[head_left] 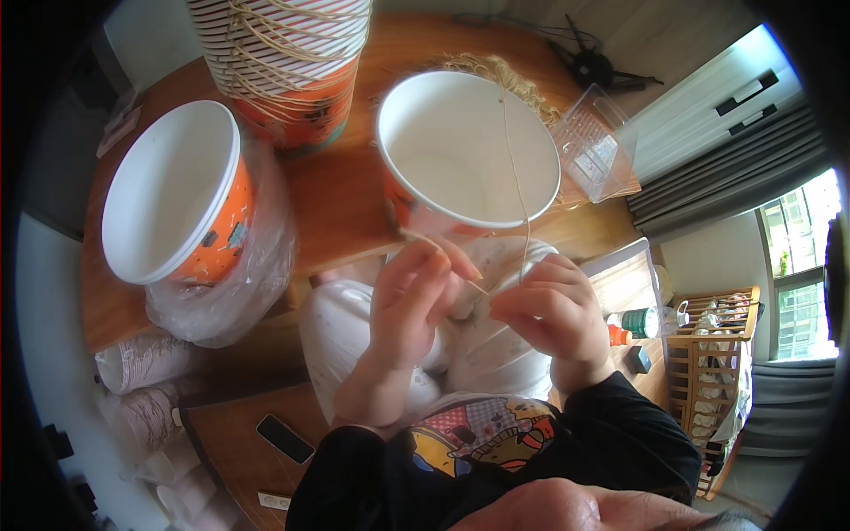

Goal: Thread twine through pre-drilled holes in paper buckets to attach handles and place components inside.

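Observation:
A large paper bucket [434, 164], white inside and orange outside, stands on the wooden table just beyond my hands. From a small hole near its far rim, a thin beige cord [524, 203] runs across the opening to my right hand [558, 314], whose fingertips pinch it. My left hand [412, 301] also has cord between closed thumb and fingers; a short piece sticks out above it and another stretches toward the right fingertips. Both hands are over my lap, on the near side of the bucket. The fingers partly hide how the cord lies between them.
A tall stack of orange buckets [297, 106] with cords rises at the back left. Left of it are more buckets [177, 190] in a clear plastic bag [257, 283]. Behind the central bucket lie loose cords [522, 84] and a clear plastic box [598, 146]. A phone [285, 439] lies lower left.

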Demonstrator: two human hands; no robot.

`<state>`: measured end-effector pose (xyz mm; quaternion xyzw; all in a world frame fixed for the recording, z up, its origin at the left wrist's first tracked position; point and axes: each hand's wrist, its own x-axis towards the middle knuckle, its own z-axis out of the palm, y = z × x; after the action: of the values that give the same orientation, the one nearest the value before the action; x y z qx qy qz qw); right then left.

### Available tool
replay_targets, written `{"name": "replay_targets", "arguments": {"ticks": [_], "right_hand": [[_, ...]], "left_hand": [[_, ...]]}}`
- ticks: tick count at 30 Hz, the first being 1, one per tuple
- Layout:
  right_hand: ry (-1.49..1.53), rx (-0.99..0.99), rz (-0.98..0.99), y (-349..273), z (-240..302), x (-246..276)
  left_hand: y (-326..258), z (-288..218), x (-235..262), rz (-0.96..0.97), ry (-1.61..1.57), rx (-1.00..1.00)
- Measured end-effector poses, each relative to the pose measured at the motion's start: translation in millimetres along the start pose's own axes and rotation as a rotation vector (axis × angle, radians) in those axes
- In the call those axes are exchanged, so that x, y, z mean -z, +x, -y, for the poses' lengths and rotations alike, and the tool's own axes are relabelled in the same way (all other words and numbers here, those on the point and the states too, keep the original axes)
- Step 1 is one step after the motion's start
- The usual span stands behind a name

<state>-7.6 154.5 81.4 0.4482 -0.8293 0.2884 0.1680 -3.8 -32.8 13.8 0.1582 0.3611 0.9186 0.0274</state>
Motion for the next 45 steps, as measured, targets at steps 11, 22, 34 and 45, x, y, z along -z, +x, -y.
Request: {"name": "replay_targets", "arguments": {"ticks": [11, 22, 34, 45], "right_hand": [[-0.096, -0.053, 0.275, 8, -5, 8], [0.257, -0.335, -0.069, 22, 12, 9], [0.906, -0.571, -0.279, 30, 14, -17], [0.538, -0.404, -0.346, 35, 19, -20]], "left_hand": [[2, -9, -1, 0.041, 0.073, -0.012], [-2, -10, -1, 0.073, 0.113, 0.115], [-5, -10, -1, 0.122, 0.188, 0.119], [-8, -31, -2, 0.068, 0.640, -0.036]]}}
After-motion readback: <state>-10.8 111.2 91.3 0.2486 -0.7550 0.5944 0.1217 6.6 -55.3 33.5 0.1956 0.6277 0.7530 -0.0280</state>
